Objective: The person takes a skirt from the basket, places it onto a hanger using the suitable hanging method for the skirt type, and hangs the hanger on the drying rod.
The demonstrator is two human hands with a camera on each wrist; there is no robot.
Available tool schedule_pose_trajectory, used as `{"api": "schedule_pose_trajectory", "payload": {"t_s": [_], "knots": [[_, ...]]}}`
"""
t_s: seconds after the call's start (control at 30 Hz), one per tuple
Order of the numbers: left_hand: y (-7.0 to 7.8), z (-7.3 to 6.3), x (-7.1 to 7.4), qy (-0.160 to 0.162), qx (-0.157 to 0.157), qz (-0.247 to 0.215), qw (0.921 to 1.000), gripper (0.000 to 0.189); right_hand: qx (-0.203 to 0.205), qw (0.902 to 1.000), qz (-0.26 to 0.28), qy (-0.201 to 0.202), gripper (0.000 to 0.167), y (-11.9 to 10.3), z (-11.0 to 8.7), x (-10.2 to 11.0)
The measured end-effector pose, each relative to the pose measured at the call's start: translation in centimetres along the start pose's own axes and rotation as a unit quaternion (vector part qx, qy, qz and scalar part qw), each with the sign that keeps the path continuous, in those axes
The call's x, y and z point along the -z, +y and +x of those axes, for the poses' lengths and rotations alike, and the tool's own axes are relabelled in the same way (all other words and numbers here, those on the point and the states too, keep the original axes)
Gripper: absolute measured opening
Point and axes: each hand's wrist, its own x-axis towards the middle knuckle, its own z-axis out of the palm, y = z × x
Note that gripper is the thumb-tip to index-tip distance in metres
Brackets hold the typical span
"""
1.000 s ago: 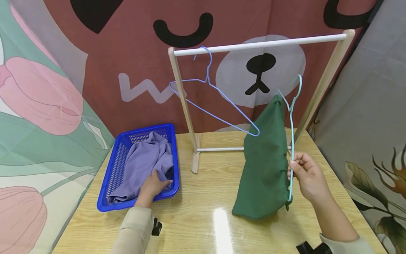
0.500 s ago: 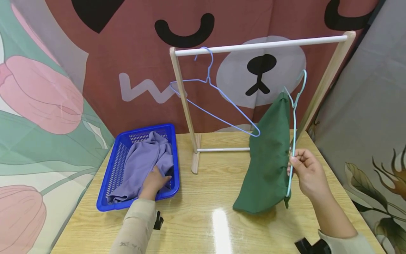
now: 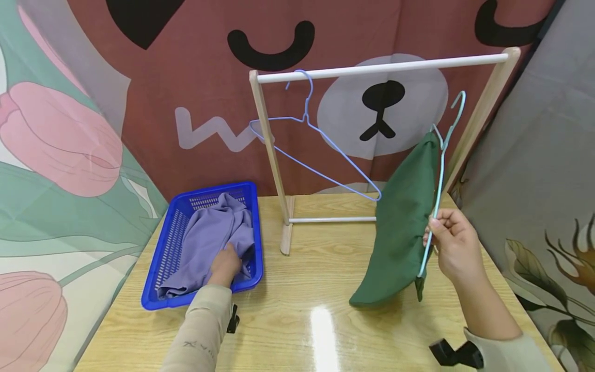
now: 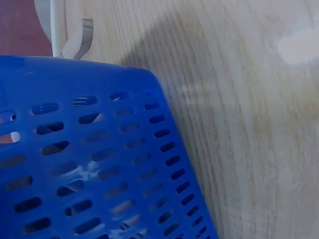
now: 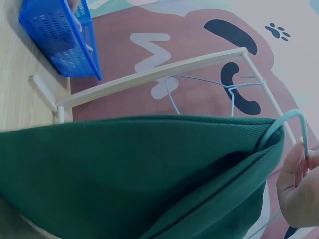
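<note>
My right hand [image 3: 457, 245] pinches a light-blue hanger [image 3: 440, 175] between thumb and fingers, low along its frame. A green garment [image 3: 404, 232] hangs from this hanger, its lower corner close over the table; the right wrist view shows the green cloth [image 5: 124, 169] spread wide below the camera. The hanger's hook stands below the rack's top rail in the head view. My left hand [image 3: 225, 266] is inside the blue basket [image 3: 258, 232], on a purple garment [image 3: 209, 232]. Its fingertips are hidden, and I cannot tell whether they grip the cloth.
A rack with a white top rail [image 3: 386, 66] and wooden posts stands at the table's back. A blue-violet hanger [image 3: 346, 157] with nothing on it hangs at the rail's left end. Behind the wooden table [image 3: 297, 294] is a printed curtain [image 3: 195, 62].
My right hand has raised the light-blue hanger and green garment and moved them slightly right. The left hand's thumb, earlier spread to the right, has drawn in; the basket stays put.
</note>
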Motion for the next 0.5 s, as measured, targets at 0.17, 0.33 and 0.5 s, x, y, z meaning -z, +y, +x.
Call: {"api": "schedule_pose_trajectory", "payload": {"t_s": [0.17,0.33,0.5], "knots": [[-0.9,0.3,-0.5,0.029,-0.022,0.005,0.9993,0.028,0.016,0.9997,-0.002,0.019,0.015,-0.3,0.9,-0.3],[-1.9,1.1,-0.9,0.057,-0.023,-0.002,0.9981,0.027,0.016,0.9988,-0.01,0.046,0.014,-0.4,1.8,-0.7],[-6.4,5.4,-5.6,0.126,-0.076,-0.012,0.989,0.028,0.014,0.9973,-0.009,0.072,0.014,-0.7,2.7,-1.0]]}}
